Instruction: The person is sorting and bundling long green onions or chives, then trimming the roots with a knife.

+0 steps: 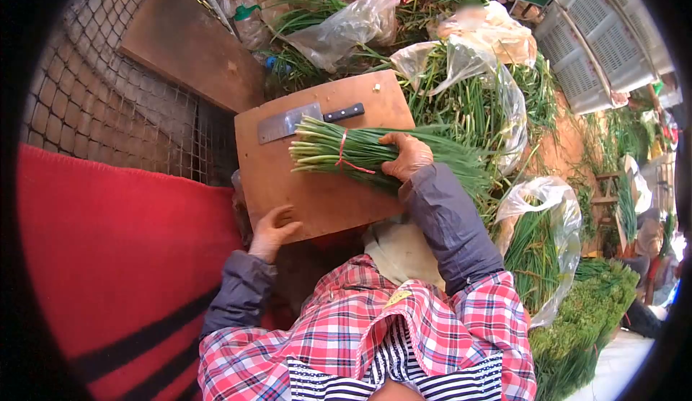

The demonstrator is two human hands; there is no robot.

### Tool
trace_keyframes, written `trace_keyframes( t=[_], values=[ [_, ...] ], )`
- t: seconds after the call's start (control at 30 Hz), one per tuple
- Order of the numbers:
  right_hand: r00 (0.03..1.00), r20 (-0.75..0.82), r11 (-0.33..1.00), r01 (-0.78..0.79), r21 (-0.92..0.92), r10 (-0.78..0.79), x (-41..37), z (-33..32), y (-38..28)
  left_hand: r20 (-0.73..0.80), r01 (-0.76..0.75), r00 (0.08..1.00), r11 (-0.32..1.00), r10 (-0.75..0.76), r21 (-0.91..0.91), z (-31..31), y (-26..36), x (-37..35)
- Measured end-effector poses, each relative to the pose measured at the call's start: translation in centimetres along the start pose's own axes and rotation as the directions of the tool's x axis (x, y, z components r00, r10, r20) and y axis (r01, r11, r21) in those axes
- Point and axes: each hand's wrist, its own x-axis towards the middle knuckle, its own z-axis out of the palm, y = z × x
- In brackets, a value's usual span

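Observation:
A bundle of garlic chives [367,148], tied with a pink band [342,152], lies across the wooden board [288,192]. Its pale cut ends point left and its green leaves spread to the right. My right hand [407,157] is wrapped round the bundle to the right of the band. At the board's near left edge, my left hand [274,231] holds nothing, its fingers apart and touching the wood. Behind the bundle a cleaver [285,123] rests flat on the board, its black handle [344,112] toward the right.
Loose greens in clear plastic bags [515,112] lie to the right and behind. A stack of trimmed bundles [584,322] is at lower right. Red cloth [122,257] covers the left side, below a wire mesh [137,105]. White crates [598,40] stand at upper right.

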Motion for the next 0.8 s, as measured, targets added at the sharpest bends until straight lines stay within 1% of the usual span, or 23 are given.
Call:
trace_keyframes(
  t=[0.03,0.07,0.1,0.17,0.2,0.27,0.3,0.37,0.4,0.43,0.5,0.53,0.57,0.6,0.63,0.67,0.7,0.73,0.77,0.8],
  values=[
    [0.999,-0.001,0.999,-0.032,-0.005,0.032,-0.4,-0.3,-0.2,0.047,0.034,0.998,0.996,-0.03,-0.085,1.9,0.7,0.4],
    [0.999,-0.036,0.998,-0.019,0.067,0.022,-1.0,-0.5,-0.2,0.1,0.062,0.994,0.984,-0.046,-0.167,3.7,1.6,1.2],
    [0.997,-0.05,0.994,-0.046,0.095,0.051,-1.6,-0.9,-0.6,0.12,0.074,0.992,0.945,-0.038,-0.319,5.1,1.9,2.4],
    [0.991,-0.061,0.982,-0.112,0.15,0.122,-3.2,-1.7,-1.5,0.168,0.126,0.985,0.791,-0.029,-0.598,8.1,1.3,4.7],
    [0.989,-0.109,0.984,-0.088,0.153,0.105,-4.0,-2.1,-2.1,0.196,0.078,0.977,0.725,0.079,-0.684,9.5,1.2,5.4],
    [0.982,-0.148,0.943,-0.06,0.327,0.114,-5.4,-2.9,-3.6,0.215,0.016,0.93,0.554,0.297,-0.832,12.4,1.3,6.6],
    [0.977,-0.172,0.911,-0.043,0.411,0.124,-5.7,-3.2,-4.4,0.166,-0.03,0.927,0.507,0.337,-0.861,13.6,3.3,6.5],
    [0.971,-0.236,0.927,0.065,0.37,0.026,-6.3,-3.3,-6.5,0.067,-0.111,0.915,0.407,0.398,-0.907,15.2,7.0,5.7],
    [0.956,-0.294,0.918,0.142,0.371,-0.029,-6.6,-3.2,-7.8,0.077,-0.159,0.865,0.416,0.497,-0.896,14.1,7.7,6.2],
    [0.933,-0.349,0.903,0.222,0.368,-0.087,-6.7,-3.0,-8.7,0.046,-0.208,0.884,0.48,0.465,-0.852,12.4,8.5,6.1],
    [0.935,-0.225,0.758,0.355,0.547,-0.276,-6.2,-3.0,-9.4,-0.03,-0.275,0.898,0.508,0.439,-0.816,8.2,12.5,4.1],
    [0.961,0.161,0.646,0.023,0.763,-0.224,-5.7,-3.8,-8.9,0.0,-0.266,0.903,0.56,0.429,-0.785,2.8,9.8,4.9],
    [0.91,0.356,0.709,-0.107,0.697,-0.212,-4.1,-4.1,-7.2,0.03,-0.256,0.908,0.61,0.418,-0.75,-2.6,7.1,5.8],
    [0.93,0.368,0.917,-0.135,0.376,-0.014,-2.1,-3.7,-5.4,0.06,-0.247,0.911,0.657,0.408,-0.712,-8.0,4.4,6.6],
    [0.937,0.304,0.983,-0.182,-0.003,0.174,0.0,-2.9,-3.8,0.159,-0.176,0.904,0.683,0.397,-0.709,-10.5,7.4,3.9],
    [0.972,0.224,0.995,-0.051,-0.087,0.07,2.0,-1.9,-2.8,0.256,-0.107,0.888,0.712,0.382,-0.694,-13.0,10.5,1.1],
    [0.987,0.156,0.981,0.069,-0.18,-0.04,3.7,-0.8,-2.0,0.091,-0.177,0.947,0.737,0.309,-0.653,-14.3,12.4,-1.2],
    [0.977,0.102,0.951,0.206,-0.231,-0.187,5.6,1.1,-2.0,-0.081,-0.237,0.968,0.766,0.237,-0.597,-15.3,13.3,-2.2],
    [0.94,0.054,0.897,0.337,-0.288,-0.336,7.7,3.5,-2.5,-0.077,-0.387,0.922,0.91,0.38,-0.15,-15.8,13.9,-2.6],
    [0.933,-0.001,0.879,0.339,-0.336,-0.36,9.7,5.9,-2.7,-0.004,-0.473,0.865,0.817,0.502,0.329,-16.3,14.5,-2.6]
  ],
)
